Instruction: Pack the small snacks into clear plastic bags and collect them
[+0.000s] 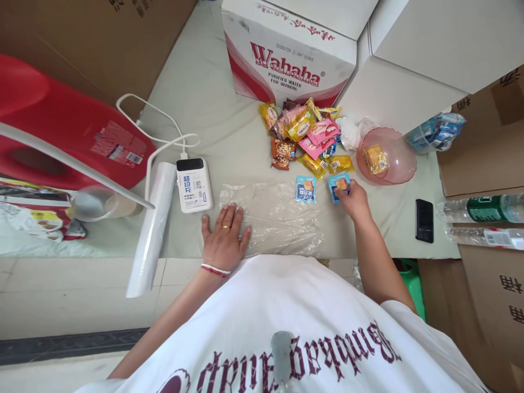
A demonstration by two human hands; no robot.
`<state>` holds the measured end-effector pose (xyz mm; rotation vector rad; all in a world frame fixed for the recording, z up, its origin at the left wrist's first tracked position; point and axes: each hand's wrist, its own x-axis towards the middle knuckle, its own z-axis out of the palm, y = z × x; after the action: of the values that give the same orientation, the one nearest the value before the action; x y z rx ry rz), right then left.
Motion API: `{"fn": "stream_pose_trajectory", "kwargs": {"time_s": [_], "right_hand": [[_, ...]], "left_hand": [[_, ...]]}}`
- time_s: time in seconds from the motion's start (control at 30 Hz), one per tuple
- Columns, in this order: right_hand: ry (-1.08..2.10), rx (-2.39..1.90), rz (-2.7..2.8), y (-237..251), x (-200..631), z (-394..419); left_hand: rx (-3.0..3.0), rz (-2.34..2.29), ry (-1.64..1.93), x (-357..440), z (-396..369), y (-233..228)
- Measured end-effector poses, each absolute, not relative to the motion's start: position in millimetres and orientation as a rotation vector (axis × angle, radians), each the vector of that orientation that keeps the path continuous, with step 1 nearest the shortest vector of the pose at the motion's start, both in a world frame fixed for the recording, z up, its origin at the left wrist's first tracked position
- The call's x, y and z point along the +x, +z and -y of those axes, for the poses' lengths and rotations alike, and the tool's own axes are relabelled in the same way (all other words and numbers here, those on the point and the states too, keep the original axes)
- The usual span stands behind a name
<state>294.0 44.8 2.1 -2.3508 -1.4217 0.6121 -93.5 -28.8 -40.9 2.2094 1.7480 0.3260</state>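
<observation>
Sweeping from the left: a roll of clear film [150, 229] lies beside a white power bank [194, 185]. The left hand [224, 236] is flat, fingers spread, pressing the near left corner of a clear plastic bag [278, 218] onto the table [213, 109]. One blue snack packet [305, 189] rests at the bag's far edge. Just beside it, the right hand [352, 200] has its fingers closed on a second blue packet [339, 185], below the snack pile [305, 136]. A pink bowl [395, 164] holds one yellow packet, and a black phone [424, 220] lies further right.

Blue snack packet [339, 185] flat under fingers; clear plastic bag [274, 218] spread flat.
</observation>
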Motion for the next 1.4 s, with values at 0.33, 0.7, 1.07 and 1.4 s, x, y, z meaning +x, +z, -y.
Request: {"fn": "stream_pose_trajectory", "kwargs": {"time_s": [0.33,0.7,1.07,1.4], "right_hand": [[0.585,-2.262,1.626,-13,209,-79],[0.928,-1.747,0.984,1,277,-63],[0.291,-2.354,1.600,19,336,-30],[0.447,-1.959,1.717,59,307,-27]], "left_hand": [[2.203,-1.758,0.340,-92,29,-40],[2.213,-1.771,0.308,-89,27,-41],[2.145,-1.741,0.212,-62,-4,-29],[2.243,-1.680,0.166,-72,25,-32]]}}
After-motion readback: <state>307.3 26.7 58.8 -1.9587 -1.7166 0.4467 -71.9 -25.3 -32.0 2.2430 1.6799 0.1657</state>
